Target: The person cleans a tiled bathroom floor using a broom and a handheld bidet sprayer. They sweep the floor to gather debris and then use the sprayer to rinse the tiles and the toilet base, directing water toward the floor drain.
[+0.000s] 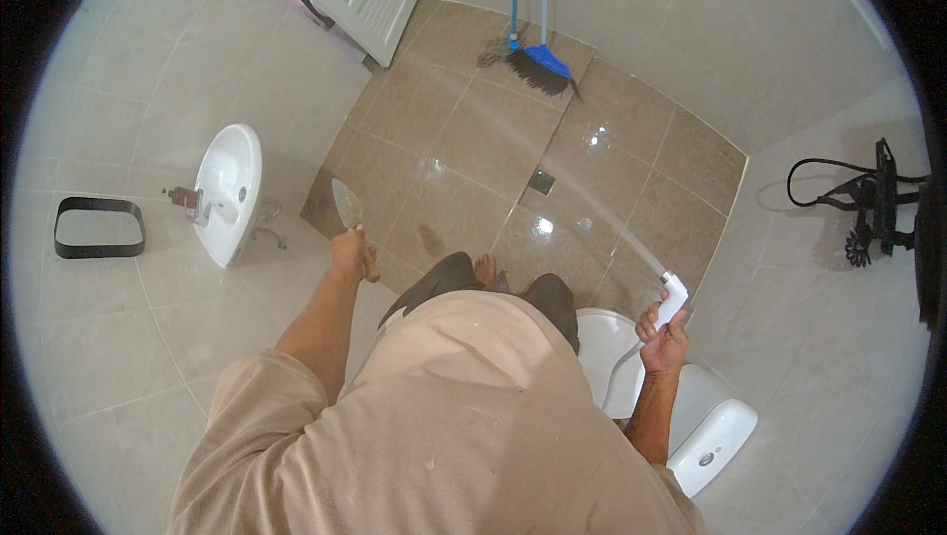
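Note:
My right hand [663, 340] is wrapped round a white bidet sprayer [673, 300], beside the toilet. A thin jet of water [552, 168] shoots from its nozzle toward the far left, over the tiled floor. Its pale hose [623, 367] runs down past my wrist. My left hand [352, 254] grips the handle of what looks like a scrub brush [346, 204], with a pale oval head pointing away from me. The brush is held above the floor, to the right of the sink. Wet patches and reflections show on the brown floor tiles [424, 141].
A white sink [230, 195] juts from the left wall near a black shelf ring [100, 227]. The toilet [712, 446] stands at the lower right. A blue broom [543, 67] leans at the far wall, near a white door [370, 7]. A drain [541, 182] sits mid-floor.

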Motion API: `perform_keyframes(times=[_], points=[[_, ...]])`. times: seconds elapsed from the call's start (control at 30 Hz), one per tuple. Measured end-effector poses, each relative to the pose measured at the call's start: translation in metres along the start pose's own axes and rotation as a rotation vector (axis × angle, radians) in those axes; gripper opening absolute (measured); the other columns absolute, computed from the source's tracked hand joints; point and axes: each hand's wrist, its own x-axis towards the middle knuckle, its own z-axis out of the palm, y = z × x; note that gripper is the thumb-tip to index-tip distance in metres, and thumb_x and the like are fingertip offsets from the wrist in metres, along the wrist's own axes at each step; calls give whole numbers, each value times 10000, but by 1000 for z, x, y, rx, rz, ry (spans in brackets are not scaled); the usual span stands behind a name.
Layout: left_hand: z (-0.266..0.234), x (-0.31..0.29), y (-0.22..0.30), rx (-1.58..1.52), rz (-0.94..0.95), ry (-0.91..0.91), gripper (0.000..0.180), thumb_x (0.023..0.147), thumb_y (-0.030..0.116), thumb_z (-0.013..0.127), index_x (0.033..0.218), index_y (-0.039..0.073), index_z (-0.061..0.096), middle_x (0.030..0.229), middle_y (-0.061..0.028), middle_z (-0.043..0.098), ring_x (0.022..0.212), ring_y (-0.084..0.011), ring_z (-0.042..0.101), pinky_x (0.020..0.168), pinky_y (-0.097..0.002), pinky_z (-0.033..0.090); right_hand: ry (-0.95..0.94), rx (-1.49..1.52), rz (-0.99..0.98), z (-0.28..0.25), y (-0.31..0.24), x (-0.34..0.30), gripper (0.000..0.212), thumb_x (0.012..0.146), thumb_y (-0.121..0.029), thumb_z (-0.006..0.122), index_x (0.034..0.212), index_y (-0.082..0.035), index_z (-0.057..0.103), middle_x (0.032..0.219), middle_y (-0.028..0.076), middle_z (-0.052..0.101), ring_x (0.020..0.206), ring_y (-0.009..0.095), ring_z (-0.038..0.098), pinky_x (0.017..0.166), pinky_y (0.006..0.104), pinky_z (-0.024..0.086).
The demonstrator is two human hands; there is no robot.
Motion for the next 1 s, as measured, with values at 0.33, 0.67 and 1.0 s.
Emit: perform_keyframes(times=[0.33,0.67,1.0], points=[[-7,8,-13,-31,-19,63,360,956,240,655,1185,0,517,963,-180,586,690,-321,611,554,-463,506,-38,2,38,-8,6,8,533,1035,-475,470,1374,-64,485,899,80,577,662,159,464,585,289,352],[-6,17,-10,-30,-35,40,369,970,197,630,1234,-36,519,974,-187,603,709,-302,616,580,-457,502,39,23,-99,-1,6,3,475,1061,-439,432,1380,-92,490,899,71,564,674,147,473,564,283,388],[-11,40,-14,2,5,-7,294,963,244,640,1102,20,509,867,-161,582,628,-308,590,548,-475,510,-15,47,-82,-6,2,3,497,1062,-434,430,1413,-86,470,921,84,574,670,150,469,579,289,386]])
